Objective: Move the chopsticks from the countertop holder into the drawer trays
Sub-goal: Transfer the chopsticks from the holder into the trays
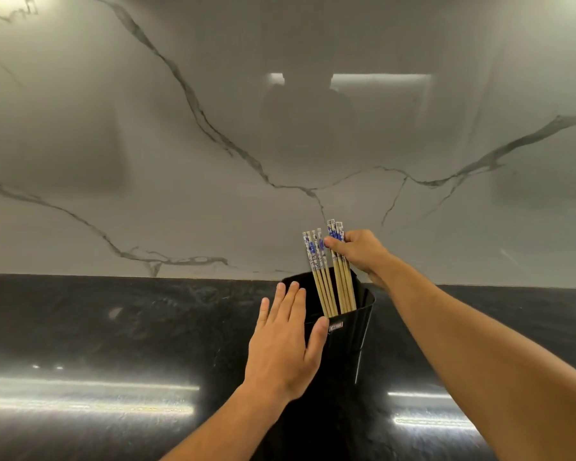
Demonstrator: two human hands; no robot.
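A black holder (350, 341) stands on the dark countertop near the wall. Several wooden chopsticks with blue-and-white tops stick up out of it in two bunches. My right hand (359, 251) grips the right bunch (341, 281) near its patterned tops. The left bunch (316, 264) leans free in the holder. My left hand (283, 341) lies flat with straight fingers against the holder's left side, thumb on its front face. No drawer or tray is in view.
The glossy black countertop (113, 327) stretches left and right with bright light reflections near the front. A grey marble-veined wall (213, 144) rises right behind the holder.
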